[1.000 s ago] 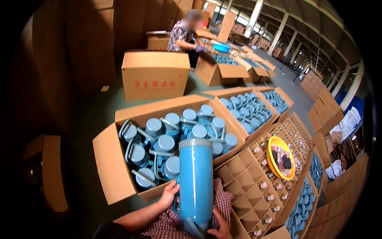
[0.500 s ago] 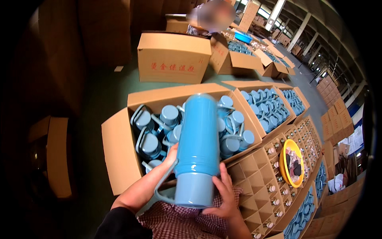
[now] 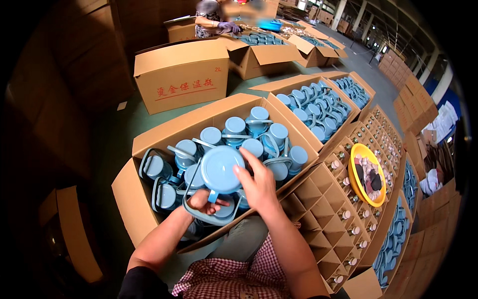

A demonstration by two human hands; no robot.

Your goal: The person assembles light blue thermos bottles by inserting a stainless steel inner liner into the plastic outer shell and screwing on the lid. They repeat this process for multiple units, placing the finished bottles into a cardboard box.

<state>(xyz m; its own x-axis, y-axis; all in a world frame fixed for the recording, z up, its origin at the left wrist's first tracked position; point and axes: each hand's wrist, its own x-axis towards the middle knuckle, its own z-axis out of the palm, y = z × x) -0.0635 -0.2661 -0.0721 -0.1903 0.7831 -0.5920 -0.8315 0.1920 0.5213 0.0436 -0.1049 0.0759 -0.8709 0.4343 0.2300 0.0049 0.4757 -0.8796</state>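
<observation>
A blue thermos flask (image 3: 222, 168) stands nearly upright above the near part of an open carton (image 3: 144, 142), its round cap facing up. My left hand (image 3: 203, 201) is closed on it from below, beside its handle; the cap and handle partly hide the fingers. From the right, my right hand (image 3: 257, 185) grips the cap's edge, thumb on top. Around it in the carton, similar blue flasks (image 3: 235, 125) stand with caps up and handles at their sides. The held flask's lower body is out of sight.
At right, a divided carton (image 3: 318, 199) holds capped glass liners, with a yellow basin (image 3: 354, 174) of small pieces on top. More flask cartons (image 3: 294, 137) stand beyond. A closed carton (image 3: 181, 74) sits ahead; a gloved person (image 3: 211, 22) works behind it.
The flask has swung from lying lengthwise before me to cap-up, lowered toward the carton. My right hand has moved up onto its cap. The view has shifted.
</observation>
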